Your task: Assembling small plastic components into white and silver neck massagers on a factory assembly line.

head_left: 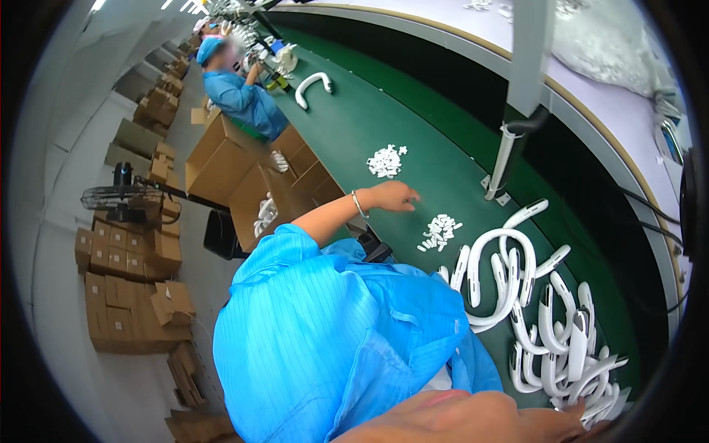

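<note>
My left hand, with a bangle at the wrist, reaches over the green table. Its fingers are apart and slightly bent, with nothing visible in them. It hovers between two heaps of small white plastic parts: the farther heap and the nearer heap. To the right of the nearer heap lie several white U-shaped housings with dark slots near their ends. More of these are piled toward the lower right. What looks like part of my right hand shows at the edge of that pile; its fingers are mostly hidden.
A lone U-shaped housing lies farther up the green table. Beyond the left edge stands an open cardboard box holding white pieces. A person in blue works at the far end. A metal post rises along the right side.
</note>
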### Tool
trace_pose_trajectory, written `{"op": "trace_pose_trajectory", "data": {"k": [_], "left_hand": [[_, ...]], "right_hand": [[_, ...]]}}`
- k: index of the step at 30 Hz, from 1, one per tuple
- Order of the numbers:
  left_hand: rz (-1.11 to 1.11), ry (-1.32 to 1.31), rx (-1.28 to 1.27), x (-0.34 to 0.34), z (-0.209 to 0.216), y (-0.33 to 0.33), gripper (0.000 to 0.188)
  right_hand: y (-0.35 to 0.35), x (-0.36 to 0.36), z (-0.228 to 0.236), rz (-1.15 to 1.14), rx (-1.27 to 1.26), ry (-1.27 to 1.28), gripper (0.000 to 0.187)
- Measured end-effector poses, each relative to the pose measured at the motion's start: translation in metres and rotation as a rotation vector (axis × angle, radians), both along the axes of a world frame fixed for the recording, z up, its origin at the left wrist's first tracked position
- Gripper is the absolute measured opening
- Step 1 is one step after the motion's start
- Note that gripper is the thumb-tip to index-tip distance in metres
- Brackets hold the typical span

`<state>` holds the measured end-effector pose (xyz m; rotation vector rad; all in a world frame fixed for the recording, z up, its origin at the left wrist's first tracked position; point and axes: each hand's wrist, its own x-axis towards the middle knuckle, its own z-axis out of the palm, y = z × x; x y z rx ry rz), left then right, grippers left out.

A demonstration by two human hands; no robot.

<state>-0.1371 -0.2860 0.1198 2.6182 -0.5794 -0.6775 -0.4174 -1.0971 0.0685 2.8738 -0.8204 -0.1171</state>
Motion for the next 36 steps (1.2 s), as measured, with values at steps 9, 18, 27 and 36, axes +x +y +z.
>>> {"op": "trace_pose_trajectory", "data": {"k": [9, 18, 27, 36], "left_hand": [[0.351, 0.09, -0.035, -0.007, -0.014, 0.111, 0.036], [0.766, -0.127, 0.095, 0.028, -0.045, 0.279, 0.04], [1.043, -0.477, 0.25, 0.196, -0.034, 0.507, 0.044], [0.87, -0.454, 0.446, 0.355, -0.155, 0.728, 0.037]], "right_hand": [[0.04, 0.012, 0.047, -0.033, -0.287, -0.125, 0.046], [0.195, 0.066, 0.116, 0.135, -0.538, -0.692, 0.048], [0.509, 0.179, 0.097, 0.222, 0.01, -0.666, 0.021], [0.787, 0.306, 0.026, 0.401, 0.556, -0.454, 0.025]]}}
